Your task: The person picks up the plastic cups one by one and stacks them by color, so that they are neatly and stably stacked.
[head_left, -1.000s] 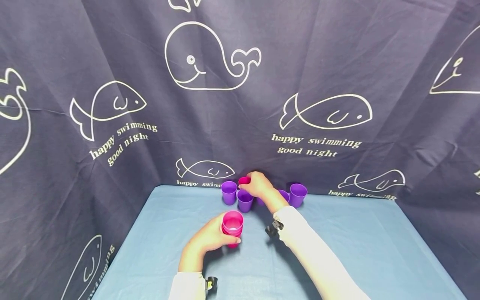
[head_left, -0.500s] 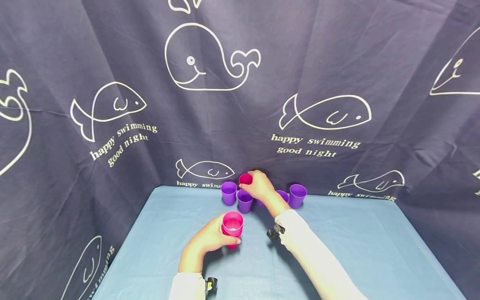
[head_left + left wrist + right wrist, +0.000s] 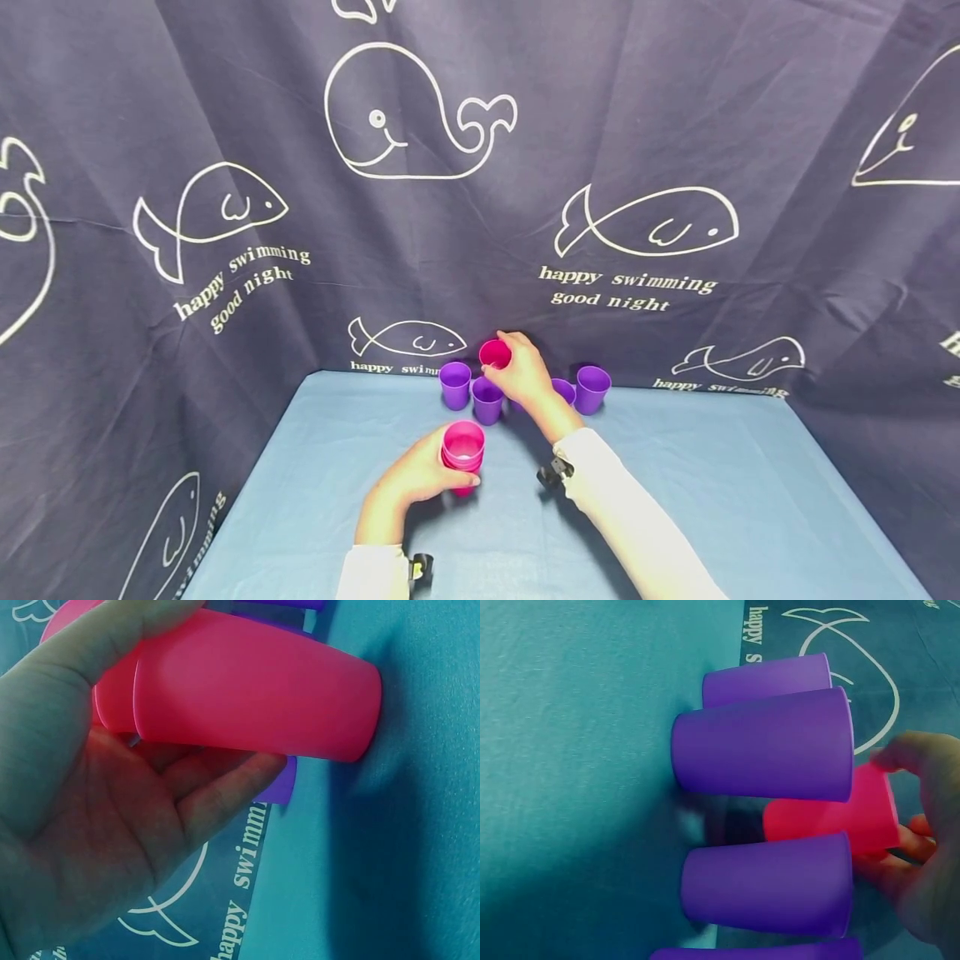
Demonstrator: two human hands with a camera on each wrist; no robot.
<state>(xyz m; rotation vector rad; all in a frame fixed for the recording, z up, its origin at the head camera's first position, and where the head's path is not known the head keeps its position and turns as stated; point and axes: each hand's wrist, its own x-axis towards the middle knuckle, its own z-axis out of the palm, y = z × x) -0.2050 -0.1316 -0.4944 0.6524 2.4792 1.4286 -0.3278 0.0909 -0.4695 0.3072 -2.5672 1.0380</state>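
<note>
In the head view my left hand (image 3: 423,471) grips a stack of nested pink cups (image 3: 463,446) above the front middle of the table. The left wrist view shows the thumb over the stack (image 3: 255,690) and the fingers beneath it; the stack's base is near the cloth. At the back, my right hand (image 3: 522,371) holds a single pink cup (image 3: 495,353) by its rim, thumb and fingers on opposite sides. In the right wrist view this pink cup (image 3: 825,819) is raised off the table behind the purple cups (image 3: 765,746).
Several purple cups stand in a loose row along the table's back, among them a left one (image 3: 455,387), a front one (image 3: 487,403) and a right one (image 3: 592,390). My right hand partly hides others. A dark printed curtain (image 3: 450,250) rises behind the blue tablecloth (image 3: 720,483).
My right hand has lifted the single pink cup slightly upward, and more of the cup shows. The left hand with its stack has stayed almost still.
</note>
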